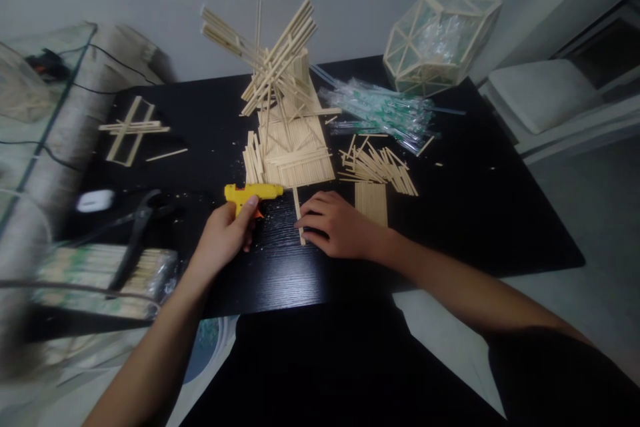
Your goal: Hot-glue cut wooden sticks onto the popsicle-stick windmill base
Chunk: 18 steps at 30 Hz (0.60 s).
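My left hand is wrapped round the handle of a yellow glue gun, its nozzle pointing right at the top of a narrow wooden strip. That strip lies on the table in front of me, and the fingers of my right hand pinch its right side. Just beyond stands a windmill model built from wooden sticks, with crossed blades at its top. Loose sticks lean at the model's left foot. Near my right wrist is a flat panel of joined sticks.
Loose short sticks are heaped right of the model, below plastic-wrapped packets. A faceted stick-framed globe stands at the back right. On the left are a crossed stick frame, pliers, a white case and bundled sticks.
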{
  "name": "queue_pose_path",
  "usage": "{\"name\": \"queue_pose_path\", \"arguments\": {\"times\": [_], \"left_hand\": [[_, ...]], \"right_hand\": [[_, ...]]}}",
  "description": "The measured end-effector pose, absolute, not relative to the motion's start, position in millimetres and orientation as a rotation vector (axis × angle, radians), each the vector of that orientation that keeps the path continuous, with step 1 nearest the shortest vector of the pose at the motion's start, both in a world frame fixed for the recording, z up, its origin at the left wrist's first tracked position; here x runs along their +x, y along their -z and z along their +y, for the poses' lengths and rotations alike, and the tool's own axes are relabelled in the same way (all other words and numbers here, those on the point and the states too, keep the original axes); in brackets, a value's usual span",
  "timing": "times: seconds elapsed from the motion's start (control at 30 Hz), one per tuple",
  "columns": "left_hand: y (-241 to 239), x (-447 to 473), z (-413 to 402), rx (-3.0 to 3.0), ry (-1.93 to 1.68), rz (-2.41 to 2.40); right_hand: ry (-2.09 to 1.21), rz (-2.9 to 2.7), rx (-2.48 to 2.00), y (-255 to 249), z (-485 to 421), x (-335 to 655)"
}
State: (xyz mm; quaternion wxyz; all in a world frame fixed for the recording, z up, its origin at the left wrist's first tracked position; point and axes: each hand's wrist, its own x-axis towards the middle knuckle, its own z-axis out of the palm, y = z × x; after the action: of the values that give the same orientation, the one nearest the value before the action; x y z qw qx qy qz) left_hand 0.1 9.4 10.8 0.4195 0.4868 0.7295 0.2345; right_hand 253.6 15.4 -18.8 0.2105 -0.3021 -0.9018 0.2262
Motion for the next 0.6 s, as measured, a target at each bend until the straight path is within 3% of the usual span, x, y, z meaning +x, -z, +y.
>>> {"name": "queue_pose_path", "arguments": {"times": [0.6], "left_hand": [[-7.7,-5.2,2.0,1.210,-0.549,1.771]], "right_hand": [[-0.635,-2.501,-0.844,20.3,15.1,253.1]]}}
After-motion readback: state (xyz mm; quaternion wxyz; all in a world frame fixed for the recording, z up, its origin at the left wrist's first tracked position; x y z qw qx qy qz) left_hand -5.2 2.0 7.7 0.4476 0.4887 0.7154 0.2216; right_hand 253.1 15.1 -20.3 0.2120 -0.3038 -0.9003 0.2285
